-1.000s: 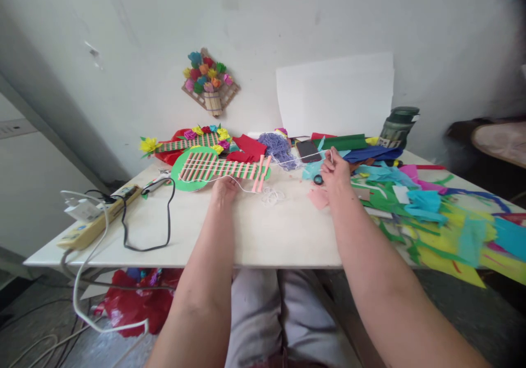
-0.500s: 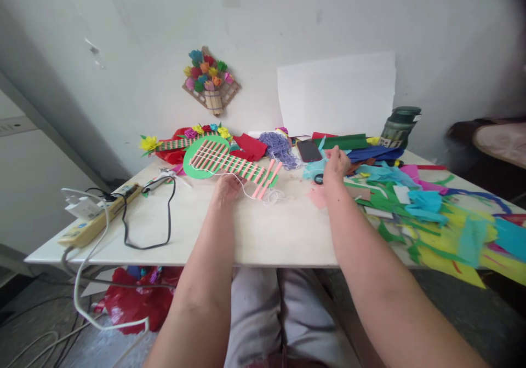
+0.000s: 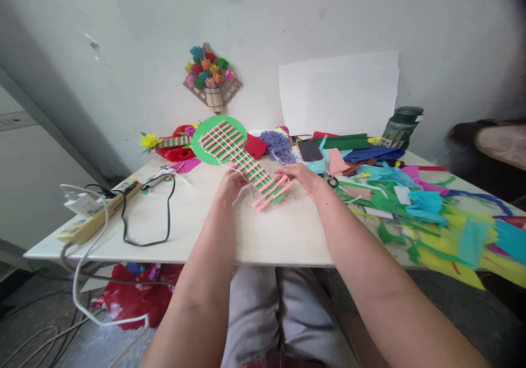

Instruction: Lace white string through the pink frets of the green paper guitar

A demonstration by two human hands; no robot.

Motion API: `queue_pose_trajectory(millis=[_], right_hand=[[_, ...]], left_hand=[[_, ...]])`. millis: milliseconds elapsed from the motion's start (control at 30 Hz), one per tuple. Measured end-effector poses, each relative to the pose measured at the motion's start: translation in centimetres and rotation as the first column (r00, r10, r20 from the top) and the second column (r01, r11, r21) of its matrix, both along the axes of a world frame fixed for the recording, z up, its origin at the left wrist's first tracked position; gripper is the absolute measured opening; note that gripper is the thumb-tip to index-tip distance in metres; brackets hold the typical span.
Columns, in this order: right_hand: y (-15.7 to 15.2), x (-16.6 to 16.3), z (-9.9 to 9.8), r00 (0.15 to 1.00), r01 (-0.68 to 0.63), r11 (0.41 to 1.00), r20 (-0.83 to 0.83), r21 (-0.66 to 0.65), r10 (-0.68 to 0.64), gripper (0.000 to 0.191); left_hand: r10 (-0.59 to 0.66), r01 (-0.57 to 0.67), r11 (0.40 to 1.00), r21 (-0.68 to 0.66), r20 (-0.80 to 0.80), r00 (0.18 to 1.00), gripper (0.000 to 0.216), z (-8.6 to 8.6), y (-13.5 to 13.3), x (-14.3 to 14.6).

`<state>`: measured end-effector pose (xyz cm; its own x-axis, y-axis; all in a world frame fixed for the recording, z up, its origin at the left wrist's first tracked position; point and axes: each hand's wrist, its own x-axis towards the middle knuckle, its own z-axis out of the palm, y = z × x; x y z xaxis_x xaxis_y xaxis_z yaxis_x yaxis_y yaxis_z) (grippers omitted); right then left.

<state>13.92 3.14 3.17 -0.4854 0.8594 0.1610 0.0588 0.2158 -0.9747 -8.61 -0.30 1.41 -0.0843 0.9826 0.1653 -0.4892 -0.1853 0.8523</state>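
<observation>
A green paper guitar (image 3: 199, 148) with pink sticks across it and white strings along its neck is tilted above the table. Its round body points to the far left, its pegged head toward the near right. My left hand (image 3: 230, 186) is closed on the neck's near edge; its fingertips are partly hidden behind it. My right hand (image 3: 303, 176) is at the head, fingers bent around the pink pegs (image 3: 283, 182) there. A loose white string trails down beside the neck. Black-handled scissors (image 3: 332, 181) lie just right of my right wrist.
Coloured paper scraps (image 3: 427, 206) cover the table's right side. Behind are a phone (image 3: 309, 150), a purple string bundle (image 3: 278, 146), pink paper (image 3: 337, 161) and a dark bottle (image 3: 400, 130). A power strip (image 3: 98, 214) with cables lies left.
My right hand has come left from the scissors area to the guitar's head. The guitar has been lifted and turned more steeply. The pink paper now lies farther back, near the phone.
</observation>
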Motion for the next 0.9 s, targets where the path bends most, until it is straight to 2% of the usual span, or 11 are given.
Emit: queue_pose_trajectory(millis=[167,300,600,733,900], right_hand=[[-0.1,-0.2,0.2,0.995,-0.091,0.996,0.034,0.005,0.091,0.029],[-0.1,-0.6,0.0,0.992,-0.123,0.992,0.027,-0.021,0.124,0.026],[-0.4,-1.2,-0.2,0.97,-0.243,0.964,-0.009,-0.11,0.243,0.023],[-0.5,-1.6,-0.2,0.977,-0.212,0.969,-0.058,-0.128,0.206,0.018],[-0.7,-2.0,-0.3,0.988,-0.139,0.981,-0.089,-0.134,0.128,0.015]], left_hand=[[-0.085,0.095,0.992,0.087,-0.109,0.99,0.035,0.0,-0.2,0.3],[-0.134,0.146,0.987,0.071,-0.151,0.979,0.039,-0.1,-0.1,0.5],[-0.164,0.176,0.982,0.065,-0.157,0.974,0.045,0.1,-0.5,1.0],[-0.195,0.201,0.978,0.054,-0.095,0.976,0.042,0.3,-0.7,1.2],[-0.248,0.247,0.968,-0.041,-0.019,0.969,0.03,1.0,-1.2,1.4]])
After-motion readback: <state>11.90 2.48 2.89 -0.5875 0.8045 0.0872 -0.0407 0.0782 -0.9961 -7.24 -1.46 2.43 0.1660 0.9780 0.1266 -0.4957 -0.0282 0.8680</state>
